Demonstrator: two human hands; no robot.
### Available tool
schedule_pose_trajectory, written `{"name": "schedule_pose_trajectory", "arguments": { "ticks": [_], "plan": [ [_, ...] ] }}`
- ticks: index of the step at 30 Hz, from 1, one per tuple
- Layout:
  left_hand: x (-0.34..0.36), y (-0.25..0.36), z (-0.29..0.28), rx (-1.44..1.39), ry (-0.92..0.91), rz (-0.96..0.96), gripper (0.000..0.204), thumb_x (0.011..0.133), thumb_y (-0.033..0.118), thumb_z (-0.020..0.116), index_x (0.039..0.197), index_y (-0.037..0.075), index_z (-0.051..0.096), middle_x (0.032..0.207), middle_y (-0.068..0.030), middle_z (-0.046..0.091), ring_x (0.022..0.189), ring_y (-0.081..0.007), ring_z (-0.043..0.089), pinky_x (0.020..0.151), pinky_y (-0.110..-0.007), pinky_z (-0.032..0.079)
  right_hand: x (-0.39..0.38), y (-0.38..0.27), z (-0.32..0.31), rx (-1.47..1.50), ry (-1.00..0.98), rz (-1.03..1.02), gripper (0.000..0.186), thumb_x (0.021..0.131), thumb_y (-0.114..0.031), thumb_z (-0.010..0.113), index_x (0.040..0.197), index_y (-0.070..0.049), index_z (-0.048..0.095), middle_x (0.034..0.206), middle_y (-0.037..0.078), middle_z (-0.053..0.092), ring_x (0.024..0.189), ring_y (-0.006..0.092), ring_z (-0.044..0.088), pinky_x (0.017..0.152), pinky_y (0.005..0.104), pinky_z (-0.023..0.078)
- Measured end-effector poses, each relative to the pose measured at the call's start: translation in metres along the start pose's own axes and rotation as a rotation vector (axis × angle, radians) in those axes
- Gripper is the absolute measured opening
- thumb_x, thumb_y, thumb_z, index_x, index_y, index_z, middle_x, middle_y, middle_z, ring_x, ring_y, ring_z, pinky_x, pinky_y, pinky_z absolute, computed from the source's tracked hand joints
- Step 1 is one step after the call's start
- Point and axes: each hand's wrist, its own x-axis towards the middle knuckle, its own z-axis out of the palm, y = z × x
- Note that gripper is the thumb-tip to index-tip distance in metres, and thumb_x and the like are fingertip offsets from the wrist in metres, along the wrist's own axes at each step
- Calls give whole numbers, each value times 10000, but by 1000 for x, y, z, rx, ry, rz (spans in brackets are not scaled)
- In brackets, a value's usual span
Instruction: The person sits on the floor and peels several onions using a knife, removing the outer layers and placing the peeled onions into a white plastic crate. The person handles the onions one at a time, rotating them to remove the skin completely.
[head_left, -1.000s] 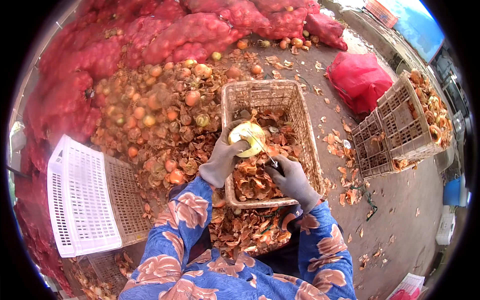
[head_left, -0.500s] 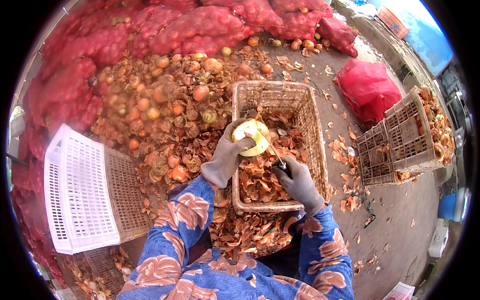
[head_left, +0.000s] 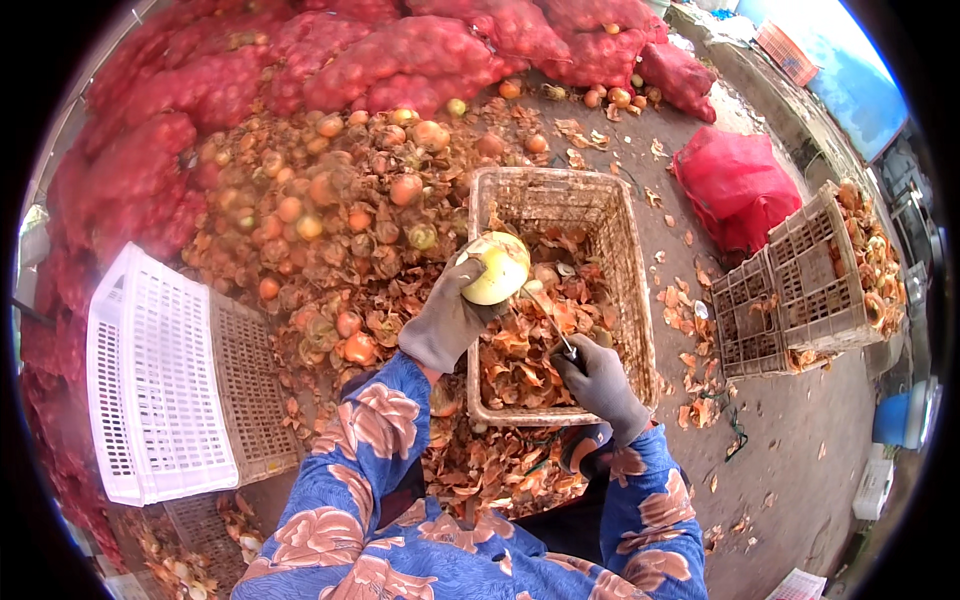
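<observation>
In my gloved left hand [head_left: 447, 312] sits a pale yellow-green onion [head_left: 498, 268], its skin peeled off. My gloved right hand [head_left: 600, 383] is closed round the handle of a thin knife [head_left: 550, 322]. The blade points up and left, its tip apart from the onion and just below and right of it. Under both hands stands a dirty plastic crate [head_left: 634, 285] with dry onion skins [head_left: 530, 365] in it.
Unpeeled onions [head_left: 345, 190] lie heaped ahead and left, with full red mesh sacks [head_left: 420, 60] behind. White and brown crates [head_left: 165, 380] stand at left. Crates of skins [head_left: 820, 265] and a red sack [head_left: 735, 185] are at right.
The onion has turned in my left hand and now shows its smooth round side. My right hand has drawn the knife slightly down, away from the onion.
</observation>
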Motion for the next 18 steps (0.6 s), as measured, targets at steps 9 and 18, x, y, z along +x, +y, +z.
{"name": "schedule_pose_trajectory", "arguments": {
  "ticks": [9,18],
  "plan": [
    [1,1,-4,2,-16,45,492,925,236,512,1352,18,395,1250,-148,561,1080,-258,615,770,-293,583,9,3,10,-39,210,-281,192,818,-114,688,964,-28,599,706,143,607,611,255,617,572,333,471],
    [-5,4,13,2,-56,11,505,898,176,536,1357,47,368,1254,-169,541,1131,-332,590,794,-325,584,18,-2,16,-269,296,-320,172,828,-133,666,936,-41,570,699,134,600,638,307,626,543,379,472]
  ]
}}
